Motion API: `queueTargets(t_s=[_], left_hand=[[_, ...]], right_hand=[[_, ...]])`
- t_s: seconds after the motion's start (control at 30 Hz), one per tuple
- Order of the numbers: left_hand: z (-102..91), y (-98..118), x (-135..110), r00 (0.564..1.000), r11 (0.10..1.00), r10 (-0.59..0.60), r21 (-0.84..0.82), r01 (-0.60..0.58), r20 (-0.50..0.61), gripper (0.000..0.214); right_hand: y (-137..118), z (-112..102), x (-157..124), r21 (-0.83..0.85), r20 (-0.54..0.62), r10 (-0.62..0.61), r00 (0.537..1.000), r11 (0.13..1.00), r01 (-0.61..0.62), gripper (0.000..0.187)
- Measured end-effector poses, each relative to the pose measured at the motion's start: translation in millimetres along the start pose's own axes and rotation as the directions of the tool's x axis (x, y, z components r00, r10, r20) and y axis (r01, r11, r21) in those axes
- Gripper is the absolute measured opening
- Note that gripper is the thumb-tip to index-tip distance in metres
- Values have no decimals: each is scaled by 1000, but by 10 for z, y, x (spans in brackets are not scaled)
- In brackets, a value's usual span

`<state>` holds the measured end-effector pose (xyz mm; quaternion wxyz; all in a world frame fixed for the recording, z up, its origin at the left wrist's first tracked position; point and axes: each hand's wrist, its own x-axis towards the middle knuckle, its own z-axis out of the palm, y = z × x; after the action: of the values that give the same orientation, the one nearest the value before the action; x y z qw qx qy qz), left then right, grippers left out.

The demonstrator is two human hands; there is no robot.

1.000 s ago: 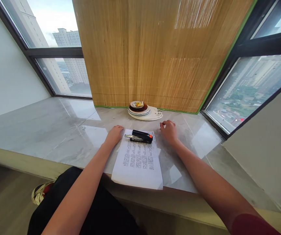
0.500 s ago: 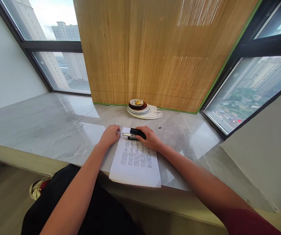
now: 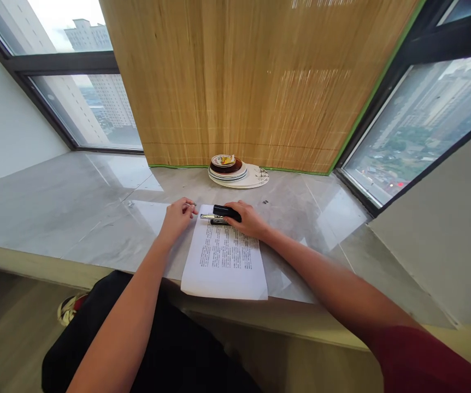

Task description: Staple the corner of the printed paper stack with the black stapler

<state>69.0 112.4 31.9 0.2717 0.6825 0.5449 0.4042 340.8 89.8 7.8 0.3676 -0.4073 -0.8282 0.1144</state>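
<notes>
My right hand [image 3: 248, 219] is wrapped round a black stapler [image 3: 228, 212], which rests on the upper part of a printed sheet of paper [image 3: 225, 278]. The stapler's black top is swung up from its silver magazine, which points left. Just left of the paper's top edge is my left hand [image 3: 179, 214], its fingers curled and thumb and fingertips close together. A tiny greyish thing seems to show at those fingertips, too small to name. The lower end of the paper reaches past the ledge's front edge.
A stack of plates [image 3: 228, 173] stands on an oval white board [image 3: 257, 176] against the bamboo blind [image 3: 235, 82]. Small dark bits [image 3: 265, 202] lie on the grey tiled ledge [image 3: 92, 196] to the right, and a small scrap [image 3: 130, 203] to the left. Windows flank the blind.
My left hand has drawn slightly left, away from the stapler's tip, and its fingers have curled in. My right hand still holds the stapler. The view has tilted down a little.
</notes>
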Motion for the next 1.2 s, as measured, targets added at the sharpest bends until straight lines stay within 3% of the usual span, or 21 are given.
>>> queueTargets(t_s=[0.13, 0.23, 0.33, 0.5, 0.67, 0.77, 0.87, 1.2], left_hand=[[64, -12, -35, 980, 927, -193, -321, 197, 45, 31], [82, -16, -56, 957, 866, -283, -414, 281, 58, 47], [71, 8, -69, 960, 869, -276, -413, 272, 51, 56], [70, 59, -72, 988, 909, -140, -388, 152, 60, 54], [100, 55, -66, 994, 952, -39, -297, 67, 102, 47], [110, 55, -69, 993, 994, 68, -95, -59, 97, 30], [128, 66, -72, 984, 980, 148, 122, -160, 98, 17], [196, 96, -70, 970, 948, 158, 247, -202, 185, 13]], right_hand=[[-16, -13, 4, 5, -8, 4, 1000, 1000, -4, 35], [-14, -18, 7, 2, -4, 10, 1000, 1000, -10, 35], [-6, -23, 9, 9, 5, 11, 1000, 1000, -11, 35], [17, -7, 8, 21, 1, 3, 1000, 1000, -3, 36], [34, 7, 8, 24, 14, 2, 1000, 1000, -2, 34], [42, 7, 8, 19, 13, -3, 1000, 1000, 3, 34], [58, 16, 10, 15, 10, -3, 1000, 1000, 3, 34], [94, 39, 10, 20, 2, -17, 1000, 1000, 17, 34]])
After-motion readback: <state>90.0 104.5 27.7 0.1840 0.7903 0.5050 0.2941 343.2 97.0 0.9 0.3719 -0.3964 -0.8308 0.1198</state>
